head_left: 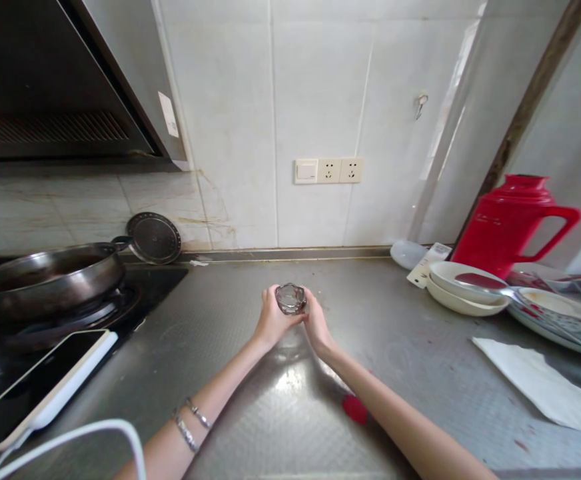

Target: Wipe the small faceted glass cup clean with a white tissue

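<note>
Both hands are wrapped around a small glass with a wavy rim (290,299), in the middle of the metal counter (230,413). My left hand (273,319) grips its left side, and my right hand (316,323) closes on the right side. The glass is seen from above; whether its base touches the counter is hidden by the fingers. Partly behind my right forearm lies a red object (354,408), its kind hidden.
On the left, a steel pan (45,273) stands on the black stove beside a phone (45,387) with a white cable. At right are a red thermos (508,227), stacked bowls (463,303), plates and a white paper towel (545,383). A range hood (70,87) overhangs the upper left.
</note>
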`<state>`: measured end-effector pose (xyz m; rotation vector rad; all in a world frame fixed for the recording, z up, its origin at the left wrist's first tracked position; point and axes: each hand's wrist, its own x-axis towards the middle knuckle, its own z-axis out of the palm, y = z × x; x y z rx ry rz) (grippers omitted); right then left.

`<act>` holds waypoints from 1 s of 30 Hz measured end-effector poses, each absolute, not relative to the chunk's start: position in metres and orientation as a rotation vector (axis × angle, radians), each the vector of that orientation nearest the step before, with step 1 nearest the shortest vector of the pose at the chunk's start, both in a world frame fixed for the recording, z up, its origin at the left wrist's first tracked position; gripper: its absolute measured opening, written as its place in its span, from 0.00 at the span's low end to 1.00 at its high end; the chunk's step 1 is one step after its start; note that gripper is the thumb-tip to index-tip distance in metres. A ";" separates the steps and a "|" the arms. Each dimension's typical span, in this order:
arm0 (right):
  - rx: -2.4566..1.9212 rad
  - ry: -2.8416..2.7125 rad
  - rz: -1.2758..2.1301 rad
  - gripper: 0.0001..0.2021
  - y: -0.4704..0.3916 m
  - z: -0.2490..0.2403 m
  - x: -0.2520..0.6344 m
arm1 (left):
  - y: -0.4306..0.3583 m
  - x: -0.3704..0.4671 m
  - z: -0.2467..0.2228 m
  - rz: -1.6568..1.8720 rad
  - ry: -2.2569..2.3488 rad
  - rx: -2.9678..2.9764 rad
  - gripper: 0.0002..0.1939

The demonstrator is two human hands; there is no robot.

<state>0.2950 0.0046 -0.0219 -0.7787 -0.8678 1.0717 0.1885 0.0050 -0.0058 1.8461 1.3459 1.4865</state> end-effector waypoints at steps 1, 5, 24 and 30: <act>-0.783 -0.842 1.091 0.14 0.006 -0.022 0.296 | 0.004 0.190 -0.008 1.468 1.318 1.834 0.40; -0.809 -0.740 1.194 0.16 0.013 -0.023 0.302 | 0.001 0.196 -0.018 1.376 1.149 1.796 0.45; -0.803 -0.729 1.404 0.19 0.014 0.004 0.323 | -0.004 0.191 -0.005 1.310 0.968 1.800 0.38; -0.720 -0.706 1.379 0.18 0.014 0.003 0.318 | -0.005 0.191 -0.004 1.392 1.059 1.845 0.38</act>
